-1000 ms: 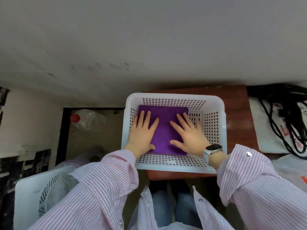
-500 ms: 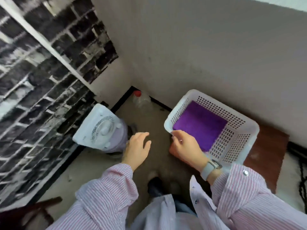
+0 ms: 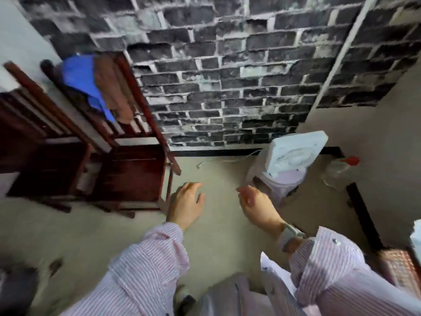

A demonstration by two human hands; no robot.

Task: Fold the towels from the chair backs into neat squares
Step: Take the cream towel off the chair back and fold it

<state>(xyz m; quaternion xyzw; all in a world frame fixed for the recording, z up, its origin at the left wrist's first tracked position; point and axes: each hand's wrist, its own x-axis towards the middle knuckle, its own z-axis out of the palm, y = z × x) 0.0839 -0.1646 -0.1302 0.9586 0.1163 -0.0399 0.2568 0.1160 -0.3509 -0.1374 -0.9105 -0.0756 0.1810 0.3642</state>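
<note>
While both hands hang free over the floor, no towel is being handled. The left hand (image 3: 185, 202) and right hand (image 3: 256, 206) are apart, fingers loosely curled, holding nothing. A blue towel (image 3: 83, 78) and a brown towel (image 3: 111, 87) lie unfolded over the chair back (image 3: 134, 87), well away from the hands. At least these two remain to fold.

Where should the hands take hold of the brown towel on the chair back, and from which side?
Probably grip the brown towel near its top, where it drapes over the chair's top rail, and lift it upward off the rail from the seat side. It hangs beside the blue towel, apparently overlapping it, so pinch only brown cloth. Both the left hand and right hand are empty.
</note>
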